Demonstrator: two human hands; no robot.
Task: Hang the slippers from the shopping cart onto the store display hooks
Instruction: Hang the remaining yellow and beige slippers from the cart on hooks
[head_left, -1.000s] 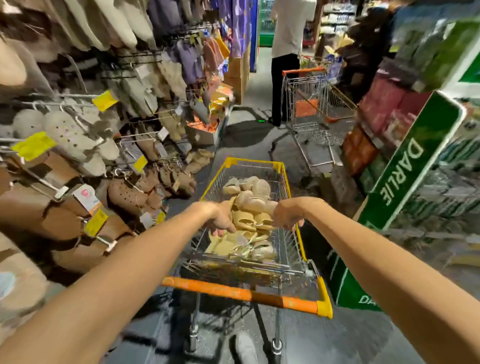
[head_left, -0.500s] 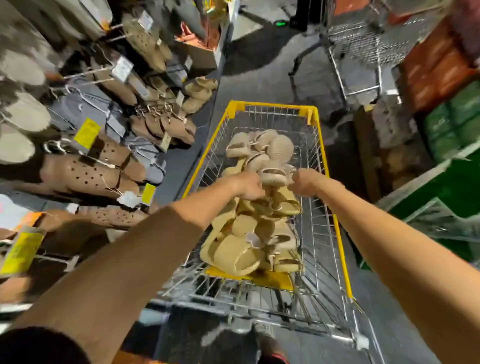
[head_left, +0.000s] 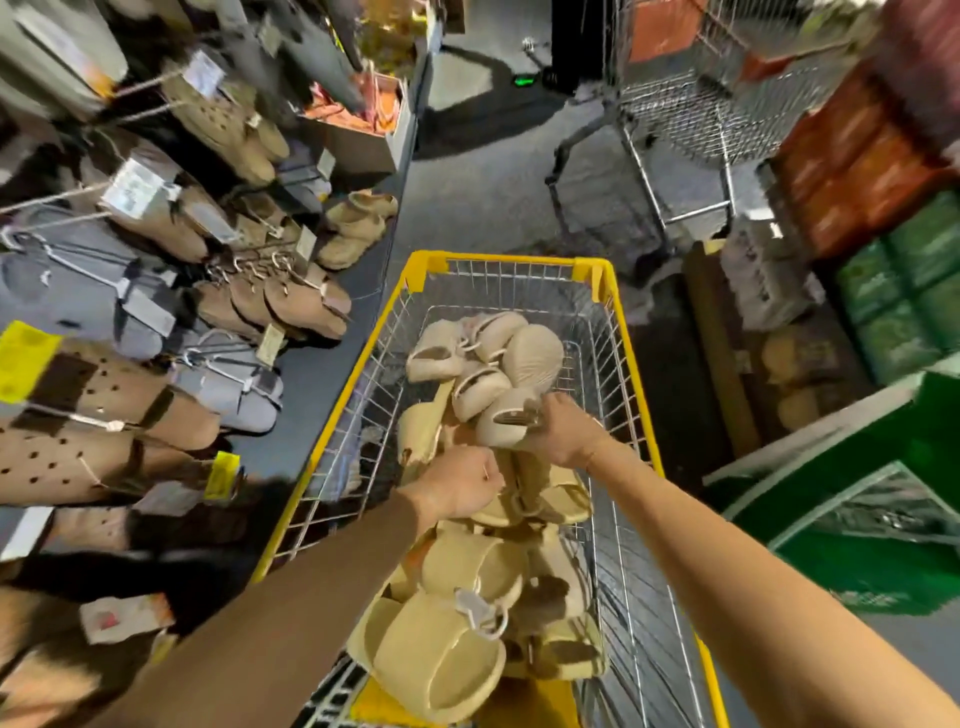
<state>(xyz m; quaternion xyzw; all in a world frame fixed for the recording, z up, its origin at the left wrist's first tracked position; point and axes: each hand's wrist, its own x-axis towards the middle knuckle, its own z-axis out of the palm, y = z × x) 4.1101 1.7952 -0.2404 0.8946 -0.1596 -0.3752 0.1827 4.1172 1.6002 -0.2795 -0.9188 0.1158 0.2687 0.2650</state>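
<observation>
Right hand (head_left: 563, 434) grips a pale slipper (head_left: 506, 423) atop the pile in the shopping cart (head_left: 618, 322); left hand (head_left: 460, 486), curled, grasp unclear. Camera view now tilted further down than before.

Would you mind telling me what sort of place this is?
Most likely a shop's footwear aisle: tagged slippers hang on display hooks, a yellow-rimmed shopping cart holds more, and stacked goods line the opposite side.

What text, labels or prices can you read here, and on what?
No text is legible.
Yellow price tags on the display hooks: blurred.
White hang tags on hung slippers: blurred.
Green sign at right: print smeared.
Tag on cart slippers: too small.
</observation>
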